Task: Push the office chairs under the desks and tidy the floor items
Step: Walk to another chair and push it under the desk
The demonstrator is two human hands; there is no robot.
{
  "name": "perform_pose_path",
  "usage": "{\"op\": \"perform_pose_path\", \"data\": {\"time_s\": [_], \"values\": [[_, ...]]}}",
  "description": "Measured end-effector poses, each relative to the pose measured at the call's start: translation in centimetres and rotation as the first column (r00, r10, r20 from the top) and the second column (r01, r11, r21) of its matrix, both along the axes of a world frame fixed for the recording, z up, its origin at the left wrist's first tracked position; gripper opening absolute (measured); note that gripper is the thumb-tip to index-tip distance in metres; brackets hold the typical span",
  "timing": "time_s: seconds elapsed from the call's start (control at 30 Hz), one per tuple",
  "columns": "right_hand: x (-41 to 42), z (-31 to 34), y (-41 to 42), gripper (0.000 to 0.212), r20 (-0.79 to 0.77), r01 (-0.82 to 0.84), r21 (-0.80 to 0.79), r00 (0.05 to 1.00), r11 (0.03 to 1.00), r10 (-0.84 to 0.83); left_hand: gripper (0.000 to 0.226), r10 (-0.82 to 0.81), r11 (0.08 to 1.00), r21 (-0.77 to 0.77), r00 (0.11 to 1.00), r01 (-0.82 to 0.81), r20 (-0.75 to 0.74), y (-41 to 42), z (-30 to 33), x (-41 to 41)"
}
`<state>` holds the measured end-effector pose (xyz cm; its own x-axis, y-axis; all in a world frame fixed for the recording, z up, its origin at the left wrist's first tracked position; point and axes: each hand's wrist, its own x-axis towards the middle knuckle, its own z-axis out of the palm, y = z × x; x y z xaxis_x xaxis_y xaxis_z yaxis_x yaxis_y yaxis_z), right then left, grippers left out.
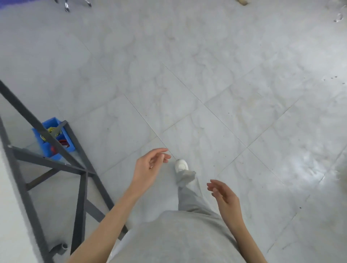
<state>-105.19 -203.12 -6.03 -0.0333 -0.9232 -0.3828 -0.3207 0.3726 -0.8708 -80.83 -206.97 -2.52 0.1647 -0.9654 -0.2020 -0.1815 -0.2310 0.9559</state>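
Note:
I look down at a pale tiled floor (206, 75) while walking, one white shoe (181, 165) stepping forward. My left hand (148, 167) hangs in front of me with fingers loosely spread and holds nothing. My right hand (224, 195) is lower and to the right, fingers relaxed and empty too. A blue bin (47, 124) with small yellow and red items sits on the floor at the left, under a dark grey metal desk frame (82, 187). Chrome chair legs (66, 5) show at the top left edge.
The white desk top edge (11, 206) runs along the left border. A small brownish object (243, 2) lies at the top edge, and a pale scrap (339, 17) at the top right. Open tiled floor spreads ahead and to the right.

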Motion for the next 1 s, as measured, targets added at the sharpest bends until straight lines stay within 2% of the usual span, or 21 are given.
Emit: {"op": "perform_pose_path", "data": {"time_s": [0.17, 0.3, 0.43, 0.53, 0.63, 0.77, 1.0], "values": [[5.8, -0.5, -19.2, 0.036, 0.033, -0.291, -0.025, 0.956, 0.956, 0.292, 0.029, 0.282, 0.954, 0.106, 0.959, -0.282, 0.009, -7.8, -2.9, 3.8], [13.6, 2.7, -34.7, 0.028, 0.043, -0.532, -0.109, 0.841, 0.84, 0.539, 0.028, 0.595, 0.792, 0.167, 0.804, -0.587, 0.007, -13.2, -2.6, 6.6], [21.3, 5.2, -46.5, 0.025, 0.039, -0.653, -0.188, 0.742, 0.734, 0.669, 0.025, 0.729, 0.668, 0.163, 0.682, -0.726, 0.051, -18.7, -2.1, 9.5], [26.6, 4.9, -53.0, 0.027, 0.049, -0.705, -0.188, 0.688, 0.683, 0.724, 0.025, 0.79, 0.599, 0.172, 0.612, -0.782, 0.035, -23.6, -2.8, 12.2], [31.6, 3.1, -59.1, 0.027, 0.047, -0.726, -0.164, 0.67, 0.668, 0.741, 0.027, 0.793, 0.594, 0.169, 0.608, -0.786, 0.037, -30.9, -4.0, 16.9], [36.9, 0.8, -65.8, 0.028, 0.034, -0.704, -0.092, 0.704, 0.704, 0.709, 0.031, 0.745, 0.654, 0.158, 0.666, -0.739, 0.034, -41.6, -4.6, 25.4], [44.9, 0.4, -76.8, 0.029, -0.013, -0.668, 0.029, 0.744, 0.744, 0.668, 0.032, 0.679, 0.733, 0.054, 0.735, -0.678, 0.008, -60.1, 0.0, 40.5]]}}
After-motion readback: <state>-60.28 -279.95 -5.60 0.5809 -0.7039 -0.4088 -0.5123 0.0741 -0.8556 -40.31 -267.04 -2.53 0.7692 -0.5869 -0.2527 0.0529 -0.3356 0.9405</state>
